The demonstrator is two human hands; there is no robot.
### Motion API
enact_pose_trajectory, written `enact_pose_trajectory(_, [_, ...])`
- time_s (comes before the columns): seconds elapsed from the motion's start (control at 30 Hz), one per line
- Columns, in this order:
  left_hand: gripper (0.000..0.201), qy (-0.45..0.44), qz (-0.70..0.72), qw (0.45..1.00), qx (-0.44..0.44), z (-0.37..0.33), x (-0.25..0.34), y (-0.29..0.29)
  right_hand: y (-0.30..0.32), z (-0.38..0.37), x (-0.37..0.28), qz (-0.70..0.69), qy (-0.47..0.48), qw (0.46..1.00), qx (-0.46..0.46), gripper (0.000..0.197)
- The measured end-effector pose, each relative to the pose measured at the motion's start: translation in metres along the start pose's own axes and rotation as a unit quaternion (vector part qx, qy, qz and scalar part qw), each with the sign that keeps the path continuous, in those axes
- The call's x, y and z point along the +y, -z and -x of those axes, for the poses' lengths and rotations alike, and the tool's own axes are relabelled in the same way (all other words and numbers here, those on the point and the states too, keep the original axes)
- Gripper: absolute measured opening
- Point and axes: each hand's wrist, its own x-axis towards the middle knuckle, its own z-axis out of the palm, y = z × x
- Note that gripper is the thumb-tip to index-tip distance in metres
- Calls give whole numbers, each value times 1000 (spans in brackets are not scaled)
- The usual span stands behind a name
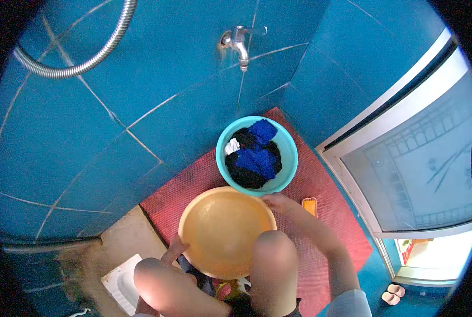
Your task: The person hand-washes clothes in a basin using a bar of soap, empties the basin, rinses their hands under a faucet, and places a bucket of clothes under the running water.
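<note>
A wide tan-yellow plastic basin is in front of my knees. My left hand grips its left rim, with the thumb side showing against the wall of the basin. At the upper right rim is my right hand, its fingers closed on the edge where the basin meets a turquoise tub. Inside that tub lies a heap of dark and blue clothes with a small white cloth at the left. Whether the yellow basin holds any water is hard to tell.
Red textured mat covers the floor; an orange brush-like item lies to the right. A tap and a metal hose are on the blue wall. Squat toilet is left, a framed door and pink slippers right.
</note>
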Motion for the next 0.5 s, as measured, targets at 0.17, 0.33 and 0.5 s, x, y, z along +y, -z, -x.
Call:
enact_pose_trajectory(0.17, [52,-43,-199,969,140,-14,-76,-15,-85,20,-141,721,43,692,20,35])
enact_pose_trajectory(0.33, [53,56,-172,975,128,-10,-64,-11,-80,-1,-215,500,281,798,186,33])
enact_pose_trajectory(0.5, [53,182,-134,962,155,9,-62,7,3,-46,-86,529,64,775,340,57])
